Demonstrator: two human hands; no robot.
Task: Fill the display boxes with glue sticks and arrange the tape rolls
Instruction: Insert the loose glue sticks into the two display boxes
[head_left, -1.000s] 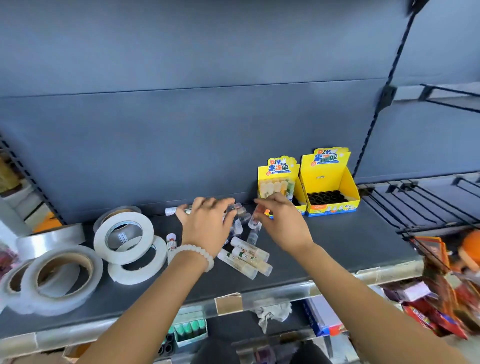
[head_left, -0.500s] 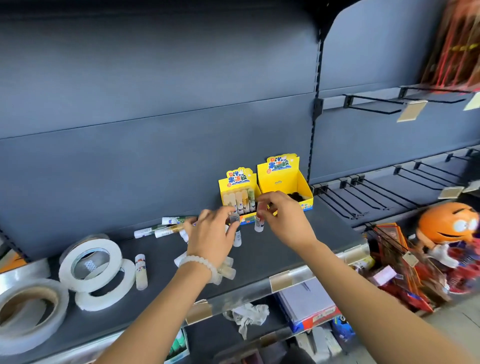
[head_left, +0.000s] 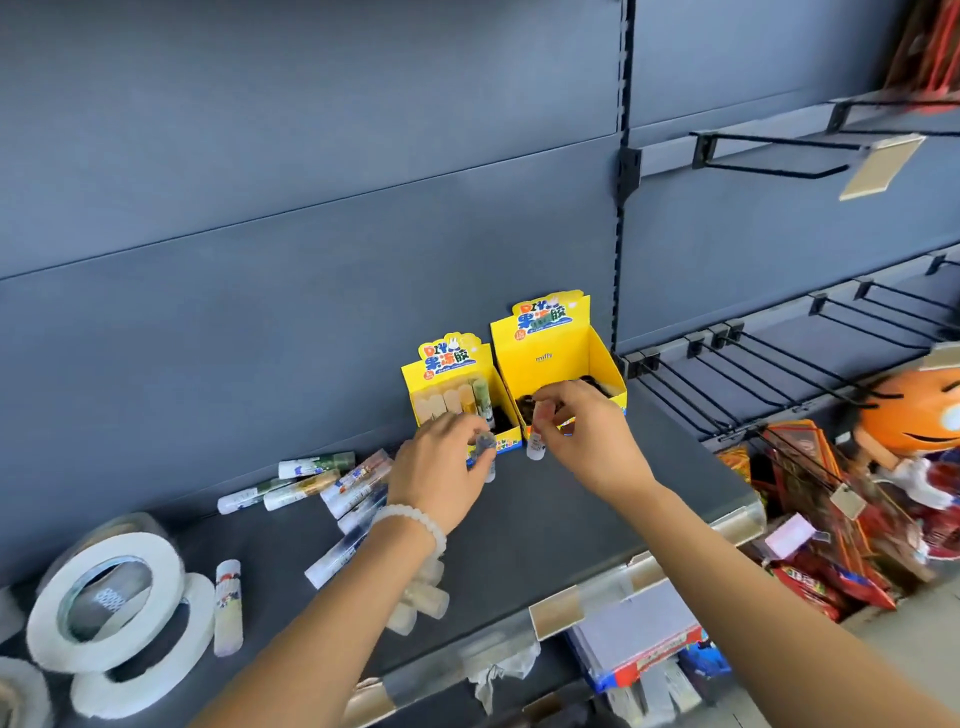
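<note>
Two yellow display boxes stand at the back of the dark shelf (head_left: 571, 525). The left box (head_left: 447, 374) holds a row of upright glue sticks; the right box (head_left: 566, 353) shows only a dark insert. My right hand (head_left: 582, 431) pinches a glue stick (head_left: 536, 441) upright in front of the right box. My left hand (head_left: 441, 462) grips another glue stick (head_left: 487, 452) in front of the left box. Several loose glue sticks (head_left: 311, 478) lie on the shelf to the left. White tape rolls (head_left: 104, 597) are stacked at the far left.
Empty black wire hooks (head_left: 753, 374) jut out to the right of the boxes. An orange plush toy (head_left: 914, 410) and red packets (head_left: 831, 519) hang at lower right. Below the shelf edge lie a crumpled tissue (head_left: 498, 670) and boxed goods (head_left: 649, 644).
The view has swung left, so the boxes sit nearer the middle. Both hands have moved from the pile of loose sticks toward the boxes, each carrying a glue stick.
</note>
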